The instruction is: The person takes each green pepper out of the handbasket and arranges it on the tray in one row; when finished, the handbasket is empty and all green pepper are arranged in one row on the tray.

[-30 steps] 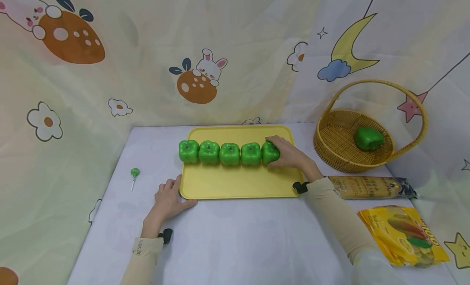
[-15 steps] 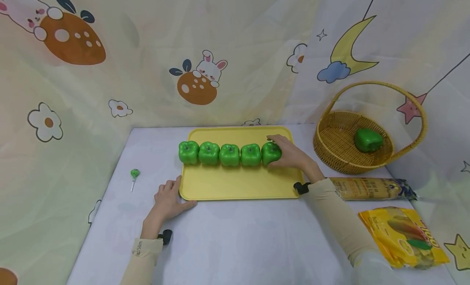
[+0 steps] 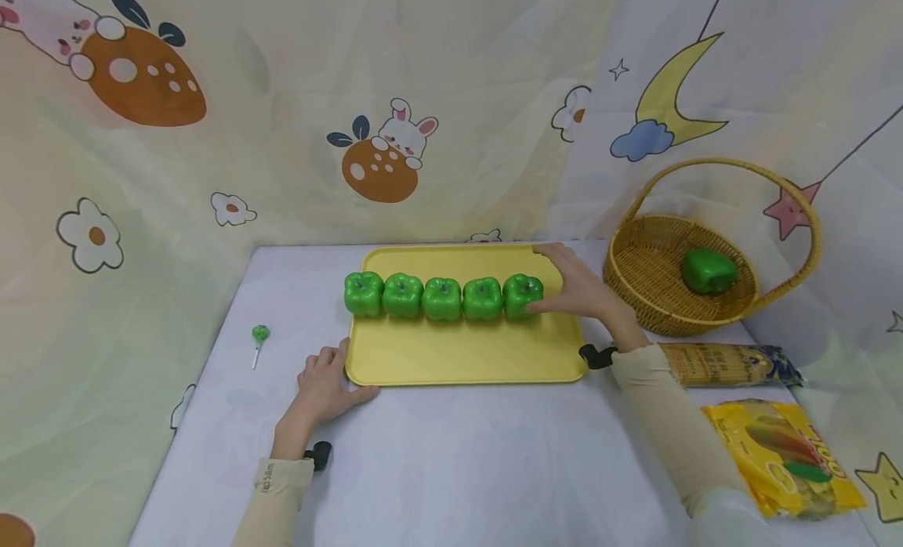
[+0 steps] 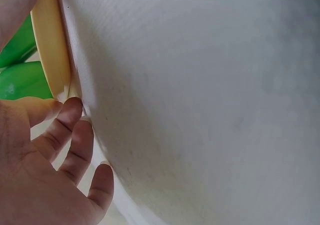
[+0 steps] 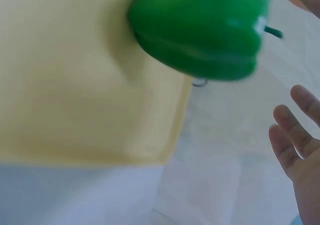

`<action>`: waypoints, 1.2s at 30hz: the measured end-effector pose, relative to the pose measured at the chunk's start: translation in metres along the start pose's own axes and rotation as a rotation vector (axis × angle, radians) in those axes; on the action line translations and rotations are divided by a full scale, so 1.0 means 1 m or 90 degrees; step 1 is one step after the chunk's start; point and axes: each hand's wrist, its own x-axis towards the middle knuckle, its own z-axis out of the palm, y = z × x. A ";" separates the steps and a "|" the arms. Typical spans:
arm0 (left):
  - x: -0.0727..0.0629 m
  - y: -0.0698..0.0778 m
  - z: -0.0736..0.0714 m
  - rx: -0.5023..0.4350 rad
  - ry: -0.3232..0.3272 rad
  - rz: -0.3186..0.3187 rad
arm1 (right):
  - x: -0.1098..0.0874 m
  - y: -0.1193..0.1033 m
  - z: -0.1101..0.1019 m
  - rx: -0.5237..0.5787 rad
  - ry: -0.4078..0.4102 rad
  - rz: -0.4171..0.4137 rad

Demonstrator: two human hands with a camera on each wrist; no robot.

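Observation:
Several green bell peppers stand in a row across the yellow tray (image 3: 458, 355), the leftmost pepper (image 3: 363, 294) overhanging its left edge. My right hand (image 3: 584, 290) is beside the rightmost pepper (image 3: 520, 295), fingers spread and thumb tip near its front side. In the right wrist view, that pepper (image 5: 200, 32) sits on the tray apart from the fingers (image 5: 287, 150). My left hand (image 3: 324, 384) rests at the tray's front left corner, thumb along the front edge and index finger at the left side. Up close, the left fingers (image 4: 80, 147) are loosely bent beside the tray rim (image 4: 52, 45).
A wicker basket (image 3: 638, 296) with a tall handle stands at the back right, holding another green bell pepper (image 3: 708, 271). In front of it lie a long brown packet (image 3: 719, 364) and a yellow mango bag (image 3: 783, 453). A green lollipop (image 3: 259, 337) lies to the left.
My right hand has let go of the rightmost pepper and moved right, its fingers opening away. The pepper stays at the row's end. My left hand keeps its place at the tray corner.

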 end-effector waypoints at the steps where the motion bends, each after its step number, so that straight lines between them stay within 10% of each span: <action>1: 0.000 0.000 0.000 0.001 0.001 0.001 | -0.003 0.000 -0.004 -0.001 0.007 -0.003; 23: -0.002 0.001 -0.001 0.005 0.005 0.002 | -0.059 0.062 -0.072 -0.041 0.120 0.109; 36: -0.001 0.001 -0.001 0.013 0.001 0.003 | -0.067 0.116 -0.083 -0.097 0.213 0.294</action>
